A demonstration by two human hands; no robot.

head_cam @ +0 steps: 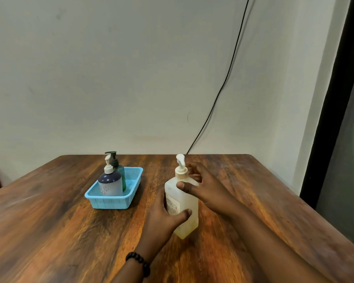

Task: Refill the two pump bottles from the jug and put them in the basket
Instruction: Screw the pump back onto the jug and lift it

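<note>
Nearest the camera, at lower centre, a beaded bracelet (138,262) is worn on the left wrist. Just beyond, the left hand (164,217) is wrapped around the lower body of the jug (182,203), a pale pump-topped container standing on the wooden table (49,221), while the right hand (202,186) is spread loosely against its shoulder (thumb on the front). Farther, left of centre, both pump bottles (110,184) stand in the blue basket (110,201); the task appears essentially finished.

A light-blue mesh basket (131,176) at ten o'clock holds a navy-and-grey bottle (110,184) and a teal bottle (120,172); the cloudy white jug (184,203) stands on streaky brown wood table (49,221).
</note>
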